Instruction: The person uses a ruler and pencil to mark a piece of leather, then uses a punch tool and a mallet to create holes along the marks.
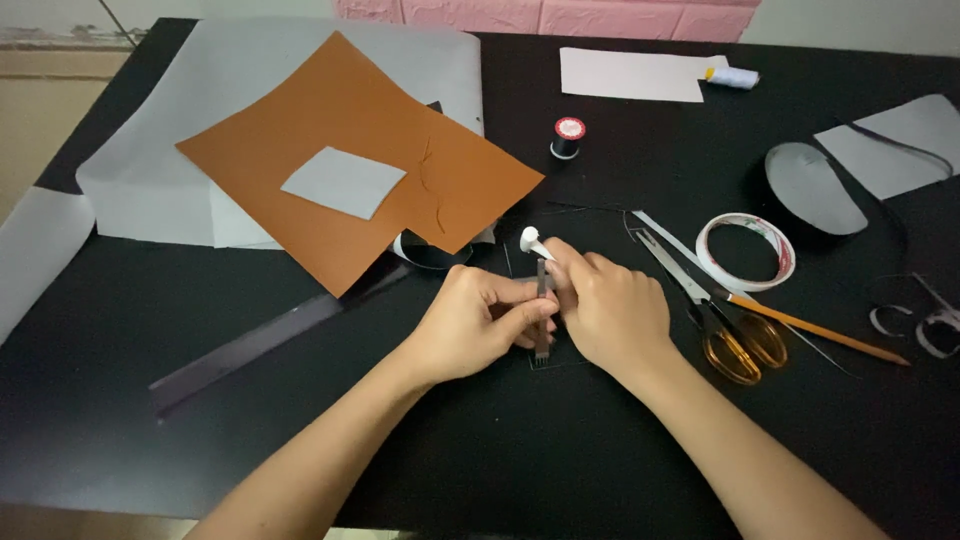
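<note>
**Desk editor:** What are the hands doing?

**Photographer:** Over a black desk [620,470], the left hand [478,325] has its fingers [525,312] pinched around a slim pronged metal punch [541,315], held upright with its teeth down on the dark sheet at the centre of the desk. The right hand [610,308] is clenched around a small white-headed mallet [530,240], its head just above the top of the punch.

**Desk editor:** And around them?

**Photographer:** A tan leather sheet [360,170] with a grey patch [343,182] lies to the upper left, over grey paper [150,170]. A black ruler [260,340] slants beside the left wrist. To the right lie orange-handled scissors [715,320], a pencil [820,330] and a roll of tape [745,250]; a spool of black thread [568,137] stands farther back.
</note>
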